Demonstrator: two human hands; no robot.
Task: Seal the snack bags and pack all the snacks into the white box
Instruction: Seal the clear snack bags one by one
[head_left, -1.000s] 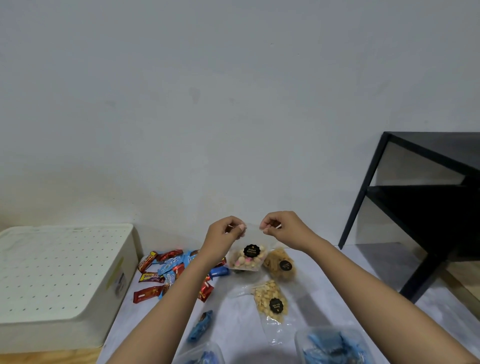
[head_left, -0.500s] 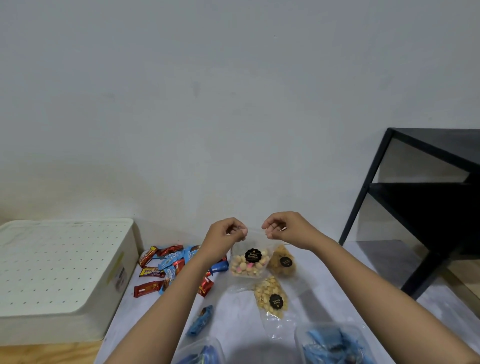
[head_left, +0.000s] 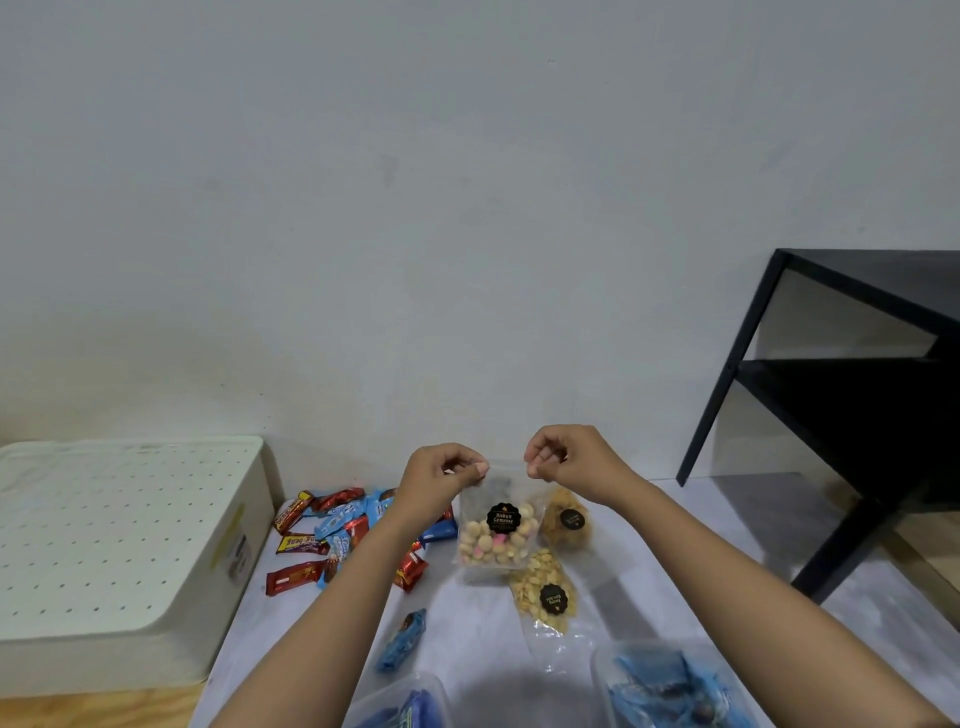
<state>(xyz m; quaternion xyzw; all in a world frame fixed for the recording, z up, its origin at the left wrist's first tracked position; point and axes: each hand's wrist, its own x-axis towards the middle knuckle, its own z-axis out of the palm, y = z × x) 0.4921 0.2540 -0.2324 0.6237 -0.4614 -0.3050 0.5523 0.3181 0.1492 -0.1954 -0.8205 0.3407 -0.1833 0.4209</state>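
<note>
I hold a clear biscuit bag (head_left: 494, 540) with a black round label upright over the table. My left hand (head_left: 441, 480) pinches its top left corner and my right hand (head_left: 563, 460) pinches its top right corner. Two more clear snack bags lie on the table: one with brown snacks (head_left: 566, 519) behind it and one with yellow pieces (head_left: 543, 590) in front, its open end toward me. The white box (head_left: 119, 551) with a perforated lid stands at the left, lid on. Red and blue wrapped snacks (head_left: 332, 535) lie in a pile beside the box.
A single blue wrapper (head_left: 402, 639) lies near my left forearm. Two clear tubs with blue packets stand at the front edge, one (head_left: 400, 704) centre and one (head_left: 670, 686) right. A black metal shelf (head_left: 841, 395) stands at the right, and the wall is close behind the table.
Both hands still pinch the bag's top; the bag hangs a little lower and nearer to me, and my fingers have shifted slightly along its top edge.
</note>
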